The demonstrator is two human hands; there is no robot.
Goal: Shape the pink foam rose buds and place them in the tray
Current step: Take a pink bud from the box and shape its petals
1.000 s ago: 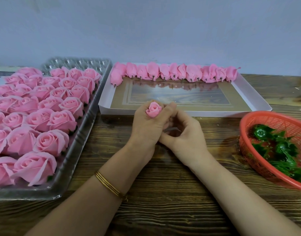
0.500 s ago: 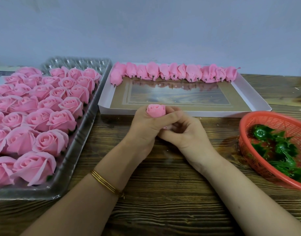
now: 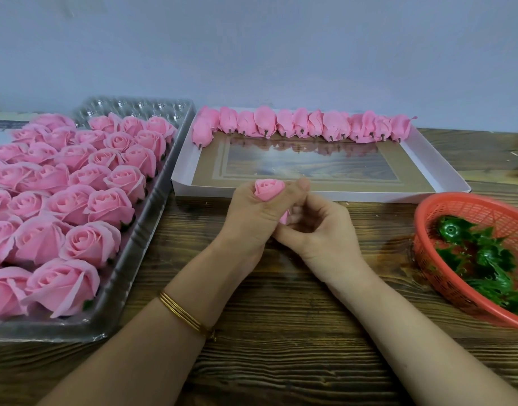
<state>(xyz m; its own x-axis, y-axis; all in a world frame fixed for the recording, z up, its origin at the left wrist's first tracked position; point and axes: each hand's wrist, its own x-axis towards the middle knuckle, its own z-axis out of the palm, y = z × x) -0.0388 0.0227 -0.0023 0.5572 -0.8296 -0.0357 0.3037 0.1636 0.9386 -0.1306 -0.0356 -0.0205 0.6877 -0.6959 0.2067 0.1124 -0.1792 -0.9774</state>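
Right, left thumb (image 3: 297, 189) and curled index finger are pinched around a pink rose bud (image 3: 268, 189), petal spiral facing up. The other left fingers are folded under it, out of sight. The left hand (image 3: 251, 221) sits mid-frame, just in front of the near wall of the white tray (image 3: 325, 196).

The right hand (image 3: 322, 232) is pressed against the left one from the right. Its fingers (image 3: 298, 213) are curled, tips at a sliver of pink showing below the left palm. Can't tell whether they actually pinch it; the left hand hides the contact.

Gold bangles (image 3: 181, 310) are on the left wrist. Both forearms lie over the wooden table (image 3: 281, 361).

The held bud is not in the tray; it's up in the fingers, near its front edge. A row of buds (image 3: 304, 126) lies along the tray's far wall, stubs pointing toward the camera.

Left of frame: a clear plastic tray (image 3: 128, 288) packed with open roses (image 3: 76, 200), its far end unfilled.

Right edge: an orange basket (image 3: 427, 227) holding green calyx pieces (image 3: 486, 256).
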